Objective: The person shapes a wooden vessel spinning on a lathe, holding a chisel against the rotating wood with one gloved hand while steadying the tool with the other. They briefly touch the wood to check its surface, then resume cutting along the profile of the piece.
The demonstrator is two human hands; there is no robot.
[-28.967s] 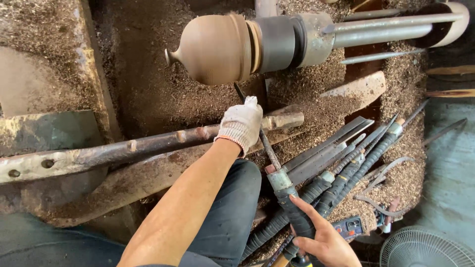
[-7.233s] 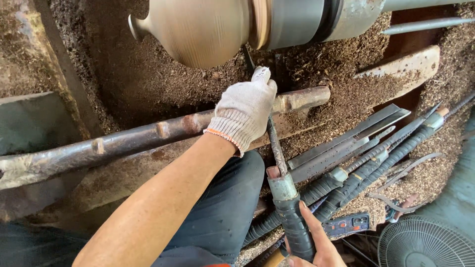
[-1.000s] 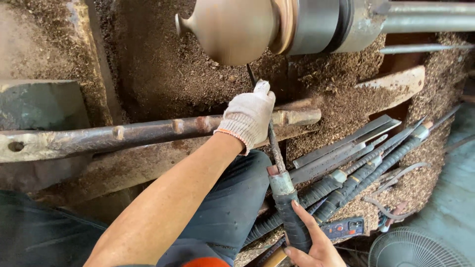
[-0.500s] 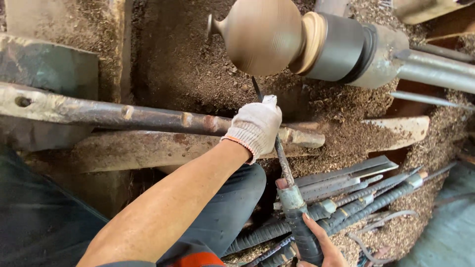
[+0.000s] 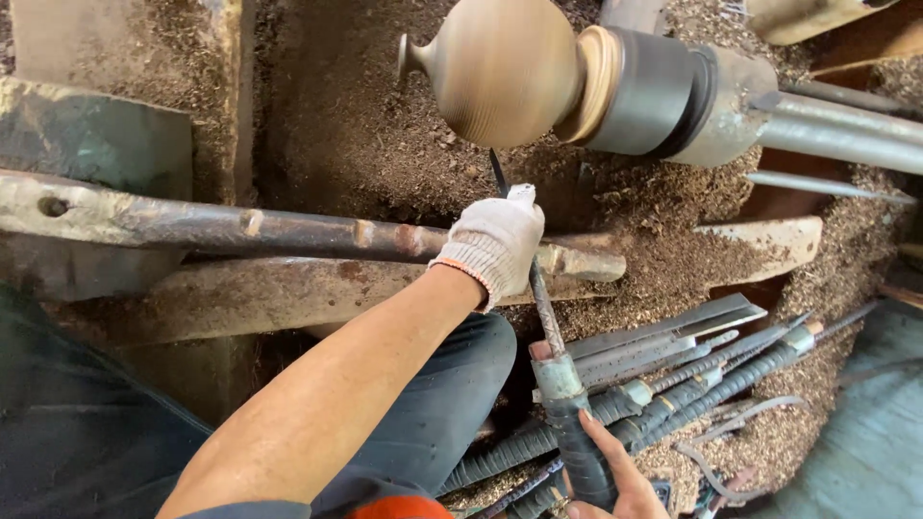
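L hand (image 5: 495,245), in a white knit glove, was clamped over the chisel (image 5: 538,298) shaft, pinning it on the rusty bar (image 5: 240,226). R hand (image 5: 615,481), bare, had its grip wrapped round the chisel's taped handle at bottom edge. Tip touched underside of the wooden vase (image 5: 505,69) on the lathe spindle (image 5: 673,96). Spare tools (image 5: 692,375) lay just beside, w/ sawdust around.
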